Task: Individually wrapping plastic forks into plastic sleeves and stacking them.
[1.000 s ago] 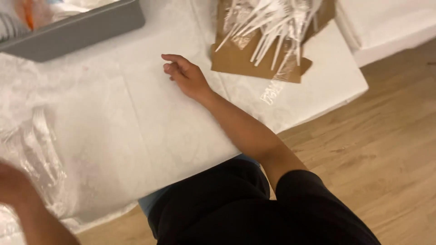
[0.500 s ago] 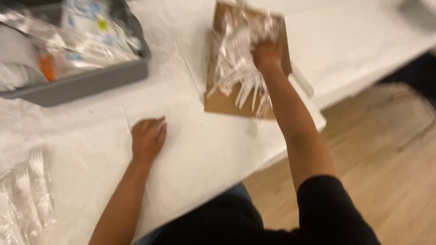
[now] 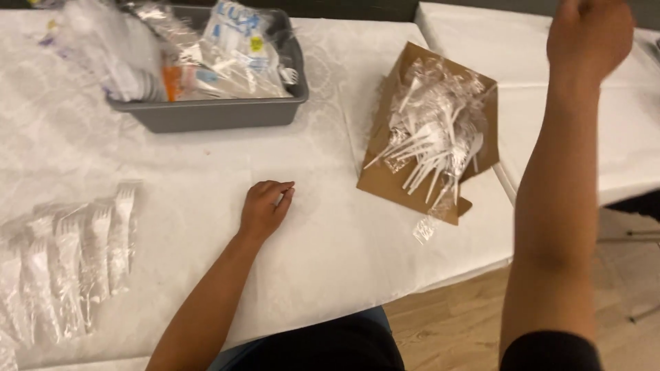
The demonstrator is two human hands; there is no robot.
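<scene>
Resting left hand (image 3: pixel 265 206) loosely curled on bench (image 3: pixel 330 254), empty; raised right hand (image 3: pixel 588 34) grip unclear, could snag cutlery pile (image 3: pixel 433 137) below it.

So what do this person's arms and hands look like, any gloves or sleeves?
No gloves: the left hand and right hand are bare, with no rings or watch visible. Both forearms are uncovered; a dark sleeve edge shows on the right arm only.

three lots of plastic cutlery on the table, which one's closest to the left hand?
The row of wrapped forks laid flat at the table's left edge, left of the left hand. The loose pile on brown cardboard and the grey bin of packets lie farther off.
</scene>
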